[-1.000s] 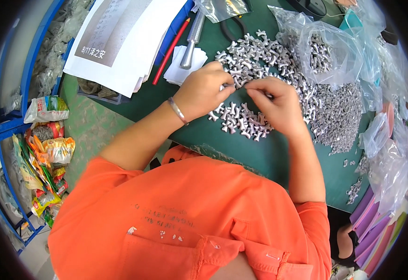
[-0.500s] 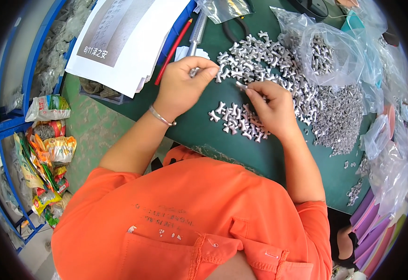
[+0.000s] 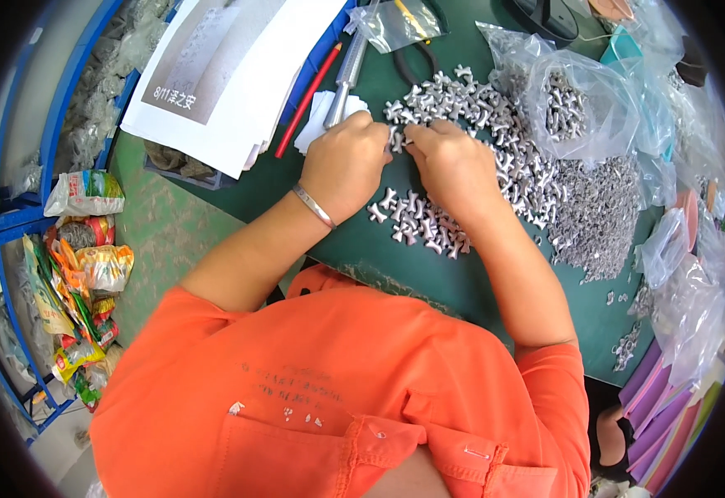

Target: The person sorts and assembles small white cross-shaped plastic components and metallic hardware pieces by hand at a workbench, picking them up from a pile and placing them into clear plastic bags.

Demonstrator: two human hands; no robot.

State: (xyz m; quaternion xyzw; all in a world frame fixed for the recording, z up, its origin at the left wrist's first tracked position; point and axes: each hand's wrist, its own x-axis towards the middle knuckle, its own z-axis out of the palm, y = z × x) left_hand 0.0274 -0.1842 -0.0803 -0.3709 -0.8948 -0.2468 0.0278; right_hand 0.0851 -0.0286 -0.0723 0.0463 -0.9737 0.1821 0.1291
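My left hand [image 3: 347, 166] and my right hand [image 3: 454, 170] meet over the green table, knuckles up, both closed. A small silver bone-shaped metal piece [image 3: 395, 139] shows between their fingertips, at the right hand's pinch. What the left fingers hold is hidden behind the hand. Just beyond and to the right spreads a large pile of like bone-shaped pieces [image 3: 449, 100]. A smaller group of bone-shaped pieces [image 3: 416, 220] lies nearer me, beside the right wrist. Farther right is a heap of tiny silver metal parts [image 3: 599, 216], too small to name.
A red pencil [image 3: 308, 100], a metal-tipped tool [image 3: 347, 79] and printed papers [image 3: 213, 75] lie at the left. Clear plastic bags [image 3: 586, 100] with metal pieces stand at the back right. The green table's [image 3: 387, 261] near edge runs before me; blue shelves [image 3: 1, 224] stand far left.
My hands have come together: the left moved slightly right and nearer, the right moved left and away from me. The piece pinched in my right hand now lies between both hands.
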